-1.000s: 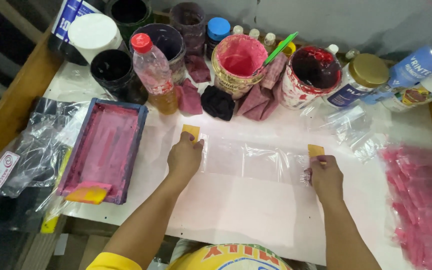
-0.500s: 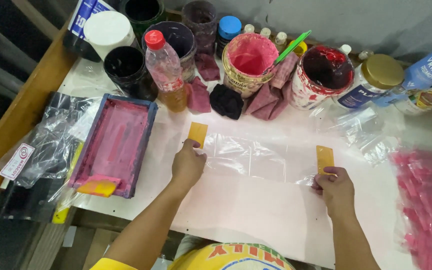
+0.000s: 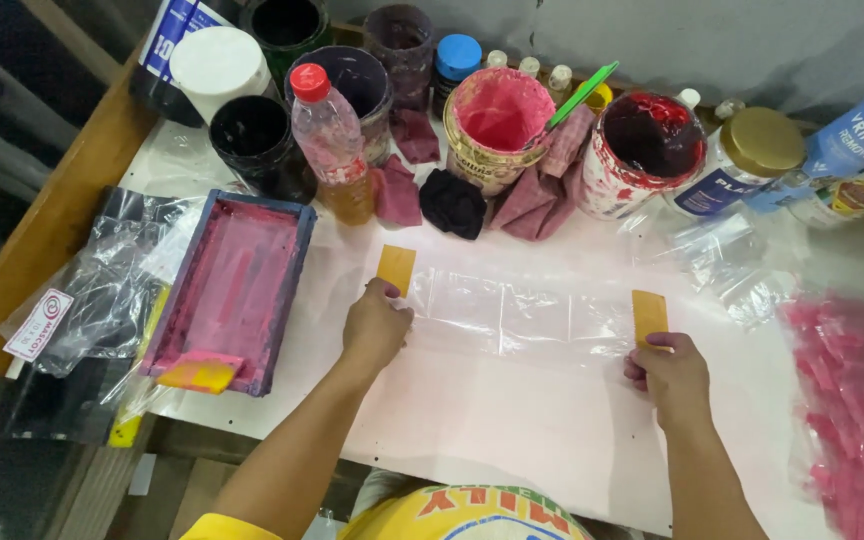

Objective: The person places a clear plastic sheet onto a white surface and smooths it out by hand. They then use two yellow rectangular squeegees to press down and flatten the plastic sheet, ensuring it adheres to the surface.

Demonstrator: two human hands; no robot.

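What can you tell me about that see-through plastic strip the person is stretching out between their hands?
The clear plastic strip is thin, glossy film lying flat and stretched sideways on the pale pink table sheet. Faint cross creases divide it into panels. A yellow-orange tape tab sits at each end: the left tab under the left hand, the right tab under the right hand. Both hands press its ends down.

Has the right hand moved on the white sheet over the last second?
Yes. The right hand with its yellow tab has slid outward, away from the pink-lined pot.
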